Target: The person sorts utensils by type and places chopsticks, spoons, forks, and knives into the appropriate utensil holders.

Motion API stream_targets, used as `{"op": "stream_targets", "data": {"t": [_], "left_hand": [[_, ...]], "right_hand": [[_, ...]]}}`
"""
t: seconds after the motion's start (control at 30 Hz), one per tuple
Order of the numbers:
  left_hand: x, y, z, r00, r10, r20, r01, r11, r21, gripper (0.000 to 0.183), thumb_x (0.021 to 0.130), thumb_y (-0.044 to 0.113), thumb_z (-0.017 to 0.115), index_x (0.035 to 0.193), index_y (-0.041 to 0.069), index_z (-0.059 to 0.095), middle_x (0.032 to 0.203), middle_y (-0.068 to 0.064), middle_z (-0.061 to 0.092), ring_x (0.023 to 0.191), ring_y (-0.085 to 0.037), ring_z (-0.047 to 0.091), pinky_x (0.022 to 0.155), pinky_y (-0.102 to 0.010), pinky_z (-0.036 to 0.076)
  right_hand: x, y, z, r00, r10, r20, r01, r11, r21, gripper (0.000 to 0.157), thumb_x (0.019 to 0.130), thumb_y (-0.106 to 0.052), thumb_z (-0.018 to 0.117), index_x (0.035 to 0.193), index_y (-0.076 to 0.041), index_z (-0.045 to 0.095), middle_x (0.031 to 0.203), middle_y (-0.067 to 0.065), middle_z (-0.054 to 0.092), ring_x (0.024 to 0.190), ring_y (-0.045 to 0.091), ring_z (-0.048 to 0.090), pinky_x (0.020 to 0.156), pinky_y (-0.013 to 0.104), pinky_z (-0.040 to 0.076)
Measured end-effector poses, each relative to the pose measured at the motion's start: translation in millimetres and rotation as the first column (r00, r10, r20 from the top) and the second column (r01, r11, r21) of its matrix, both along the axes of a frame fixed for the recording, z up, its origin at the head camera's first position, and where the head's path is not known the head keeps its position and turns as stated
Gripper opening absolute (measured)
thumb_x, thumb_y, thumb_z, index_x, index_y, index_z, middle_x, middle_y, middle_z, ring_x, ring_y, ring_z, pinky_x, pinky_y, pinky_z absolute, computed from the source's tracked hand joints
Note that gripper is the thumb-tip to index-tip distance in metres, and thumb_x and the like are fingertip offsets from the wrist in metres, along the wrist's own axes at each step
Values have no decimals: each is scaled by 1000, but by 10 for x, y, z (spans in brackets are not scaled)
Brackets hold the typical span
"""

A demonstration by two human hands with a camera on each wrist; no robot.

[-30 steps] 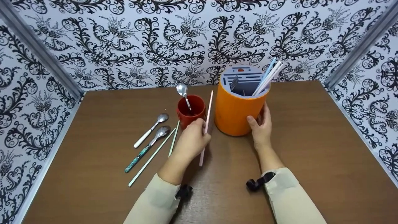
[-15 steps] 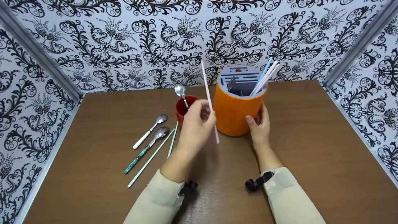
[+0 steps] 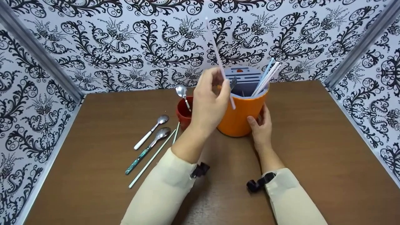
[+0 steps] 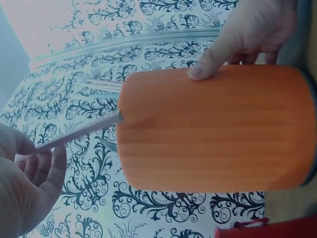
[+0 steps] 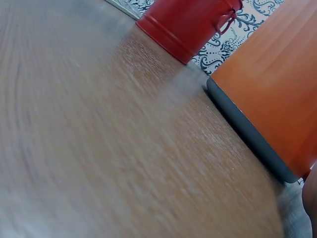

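Head view, left hand: the left hand (image 3: 208,101) is up by the near left side of the orange pot (image 3: 240,117); its fingers pinch a pale pink stick (image 3: 217,56).
Pink stick: it leans in the air, top to the left; its low end shows in front of the pot, but I cannot tell if they touch.
Right hand: the right hand (image 3: 262,126) holds the pot's right side, thumb on the near side and the other fingers curled behind.
Orange pot: it stands up on the table (image 3: 312,140); a blue stick (image 3: 267,72) and white sticks (image 3: 270,76) poke out at the right, with a dark fork (image 3: 233,83) further left.
Red mug: the red mug (image 3: 184,122) is left of the pot, partly behind the left hand, with a spoon (image 3: 181,91) leaning in it.
Left part of the table: a white-handled spoon (image 3: 144,139), a nearer green-handled spoon (image 3: 138,161) and two pale green sticks (image 3: 152,158) lie there.
Left wrist view: everything looks turned sideways; the left hand's thumb and fingers pinch one end of the pink stick, and its other end shows at the pot's rim.
Right wrist view: the mug, with its handle, stands just beside the pot's dark bottom; a bit of hand shows at the right edge, but its fingers cannot be made out here.
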State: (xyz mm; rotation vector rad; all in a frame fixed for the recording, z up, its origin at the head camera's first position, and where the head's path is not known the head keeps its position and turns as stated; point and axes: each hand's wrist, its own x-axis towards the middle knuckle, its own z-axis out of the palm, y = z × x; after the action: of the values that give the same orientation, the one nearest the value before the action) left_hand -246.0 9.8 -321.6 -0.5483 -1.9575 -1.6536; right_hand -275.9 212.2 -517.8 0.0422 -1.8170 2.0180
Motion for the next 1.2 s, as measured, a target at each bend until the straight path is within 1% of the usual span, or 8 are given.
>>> {"op": "stream_targets", "data": {"t": [0.17, 0.3, 0.43, 0.57, 0.67, 0.8, 1.0, 1.2], "left_hand": [[-55, 132, 94, 999, -21, -39, 23, 999, 46, 18, 101, 4, 60, 119, -1, 59, 105, -12, 59, 96, -15, 62, 74, -21, 61], [-147, 250, 102, 994, 12, -106, -15, 999, -33, 19, 103, 7, 60, 120, -2, 59, 108, -12, 60, 100, -17, 61, 85, -17, 58], [-257, 359, 91, 988, 36, -150, -54, 992, -118, 19, 103, 9, 61, 119, -1, 60, 107, -12, 61, 101, -19, 61, 92, -14, 53], [-346, 458, 61, 991, 3, -135, -27, 984, -174, 17, 102, 7, 62, 118, 0, 63, 108, -12, 63, 101, -19, 63, 92, -13, 53], [-391, 518, 36, 992, 15, -123, -44, 972, -233, 14, 101, 6, 63, 115, 2, 65, 108, -11, 65, 100, -18, 63, 91, -14, 52], [-423, 568, 18, 993, 70, -97, -98, 942, -322, 13, 101, 8, 64, 113, 5, 68, 108, -7, 66, 104, -15, 63, 92, -11, 50], [-473, 623, 41, 999, 29, -30, -38, 922, -386, 19, 103, 7, 61, 122, 5, 66, 116, -8, 65, 109, -16, 62, 98, -10, 48], [-520, 682, 55, 999, 41, 19, -28, 879, -476, 19, 106, 11, 57, 122, 8, 66, 117, -4, 64, 106, -14, 60, 98, -15, 49]], "right_hand": [[-6, 2, -6, 1000, -5, -1, 5, 1000, 2, 100, 85, -54, 82, 163, -13, 33, 165, 8, 40, 148, 25, 41, 129, 46, 27], [-20, 0, -21, 1000, 2, -24, -3, 1000, -16, 105, 82, -56, 83, 162, -12, 33, 162, 8, 42, 145, 25, 44, 128, 46, 30], [-27, 14, -37, 1000, 9, -27, -9, 1000, -10, 98, 85, -53, 81, 162, -14, 34, 160, 5, 43, 144, 24, 45, 128, 46, 31], [-19, 25, -33, 1000, 17, -19, -16, 1000, 10, 88, 91, -47, 77, 162, -17, 34, 160, 1, 43, 145, 24, 45, 127, 46, 32], [-16, 29, -31, 1000, 19, -10, -19, 1000, 18, 84, 93, -45, 75, 162, -18, 34, 160, -1, 43, 144, 23, 45, 127, 46, 33], [-15, 31, -25, 1000, 26, -2, -26, 1000, 16, 87, 91, -49, 76, 162, -19, 34, 161, -1, 43, 144, 22, 46, 127, 45, 33], [5, 20, -1, 999, 27, 17, -27, 999, 26, 93, 89, -54, 77, 163, -19, 32, 164, 1, 40, 148, 22, 42, 128, 45, 30], [-6, 30, -15, 1000, 24, 16, -25, 999, 23, 100, 85, -57, 79, 163, -18, 31, 166, 4, 37, 149, 23, 41, 128, 46, 30]]}}
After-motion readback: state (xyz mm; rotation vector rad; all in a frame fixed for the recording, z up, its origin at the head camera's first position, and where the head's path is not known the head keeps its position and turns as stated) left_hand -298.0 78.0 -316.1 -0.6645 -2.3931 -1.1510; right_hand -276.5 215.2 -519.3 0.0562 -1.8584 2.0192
